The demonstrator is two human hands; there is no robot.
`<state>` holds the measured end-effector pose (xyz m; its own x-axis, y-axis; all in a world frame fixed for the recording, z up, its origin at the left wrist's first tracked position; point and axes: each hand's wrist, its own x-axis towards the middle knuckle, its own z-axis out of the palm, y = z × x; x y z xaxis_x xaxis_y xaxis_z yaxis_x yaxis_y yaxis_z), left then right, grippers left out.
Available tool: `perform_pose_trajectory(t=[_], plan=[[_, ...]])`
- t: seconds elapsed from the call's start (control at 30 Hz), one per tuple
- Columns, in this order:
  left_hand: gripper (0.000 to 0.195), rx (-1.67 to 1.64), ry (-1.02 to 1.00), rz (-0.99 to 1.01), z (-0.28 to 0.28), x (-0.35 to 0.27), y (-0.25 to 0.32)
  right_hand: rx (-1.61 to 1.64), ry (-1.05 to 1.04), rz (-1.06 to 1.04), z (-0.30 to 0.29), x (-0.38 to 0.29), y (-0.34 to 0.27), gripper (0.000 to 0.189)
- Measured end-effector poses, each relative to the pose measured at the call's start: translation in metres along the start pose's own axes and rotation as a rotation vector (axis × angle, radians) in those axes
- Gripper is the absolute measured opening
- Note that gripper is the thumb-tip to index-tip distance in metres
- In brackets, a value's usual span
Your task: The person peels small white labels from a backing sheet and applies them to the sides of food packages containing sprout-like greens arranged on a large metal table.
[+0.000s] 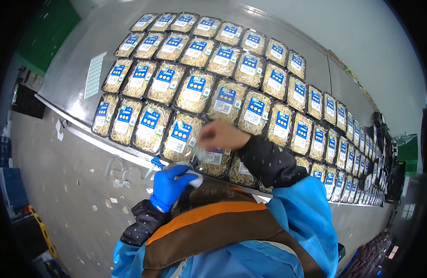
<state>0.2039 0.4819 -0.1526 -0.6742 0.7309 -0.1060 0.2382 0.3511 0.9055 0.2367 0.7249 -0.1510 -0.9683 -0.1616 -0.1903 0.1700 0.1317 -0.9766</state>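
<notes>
My left hand [171, 184], in a blue glove, grips a small white roll of stickers [195, 179] at the table's near edge. A strip of label backing trails from it to the left. My bare right hand [222, 135] is blurred over a black tray of bean sprouts [213, 166] in the nearest row; whether it holds a sticker cannot be told. To its left lies another film-wrapped tray of sprouts [178, 137] with a blue and white label and a small green-white sticker. Many similar labelled trays fill the rows.
The metal table [72, 76] carries long rows of trays curving away to the right. A sheet of small stickers [95, 75] lies at its left. Backing strip [123, 173] and paper scraps lie on the floor. Green containers [48, 34] stand at upper left.
</notes>
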Motion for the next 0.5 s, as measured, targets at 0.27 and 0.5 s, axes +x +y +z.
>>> perform_pose_trajectory(t=[0.27,0.5], plan=[[0.032,-0.323,0.048,-0.285,-0.001,0.006,-0.004,0.538,0.963,0.166,-0.217,0.026,0.102,0.015],[0.015,-0.31,0.184,-0.42,0.006,0.018,-0.011,0.309,1.275,0.159,-0.346,0.057,0.122,0.012]])
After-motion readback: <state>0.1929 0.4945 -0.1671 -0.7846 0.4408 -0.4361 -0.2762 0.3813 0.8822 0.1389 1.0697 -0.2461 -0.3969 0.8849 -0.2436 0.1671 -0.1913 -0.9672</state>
